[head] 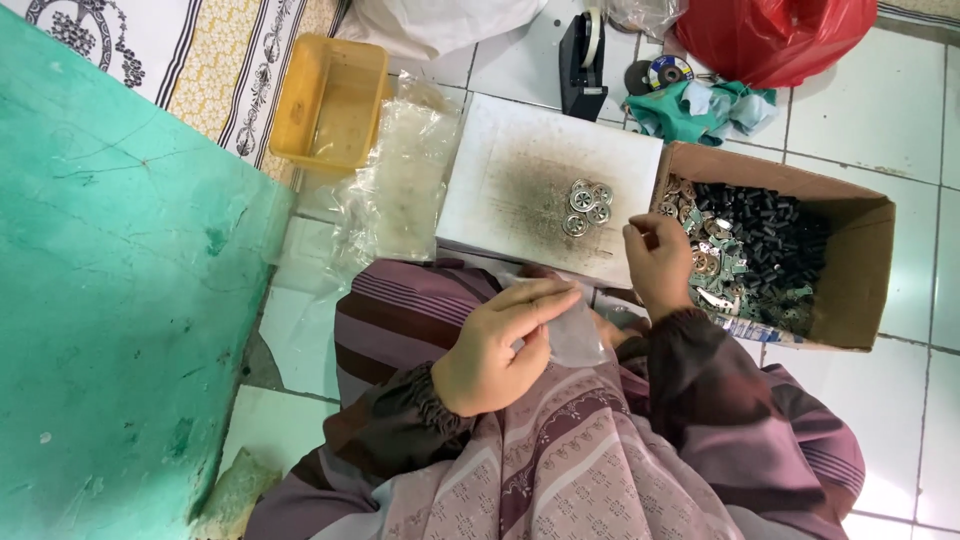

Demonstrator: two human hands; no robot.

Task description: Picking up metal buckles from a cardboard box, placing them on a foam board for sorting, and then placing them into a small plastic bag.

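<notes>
The small clear plastic bag (572, 335) lies on your lap, just below the white board (520, 185), and your left hand (497, 350) holds it, the fingers pinched on its upper edge. Your right hand (660, 262) is at the right edge of the board, its fingers closed together; whether they grip a small part, I cannot tell. On the board sits a small cluster of round metal discs (586, 207). Right of the board stands a cardboard box (860, 275) with black pieces and more metal parts. Left of the board lie clear plastic bags (400, 180) and a yellow tray (330, 100).
</notes>
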